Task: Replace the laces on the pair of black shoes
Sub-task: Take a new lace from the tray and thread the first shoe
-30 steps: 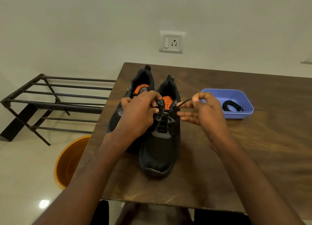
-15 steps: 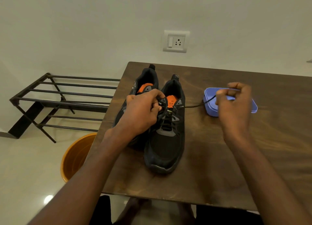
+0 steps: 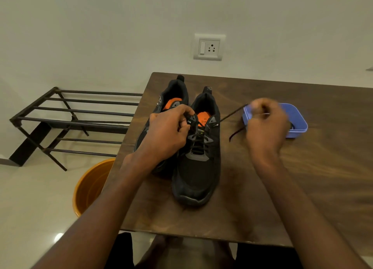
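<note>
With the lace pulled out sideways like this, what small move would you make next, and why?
Probably keep drawing the lace rightward with the right hand until its end clears the eyelet. It runs taut from the shoe to that grip, while the left hand steadies the tongue area.

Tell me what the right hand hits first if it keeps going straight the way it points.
Most likely the blue tray. The right hand pinches the lace and points away toward the tray, which lies right behind its knuckles. The hand is blurred and depth is unclear, so it might pass just above the rim.
</note>
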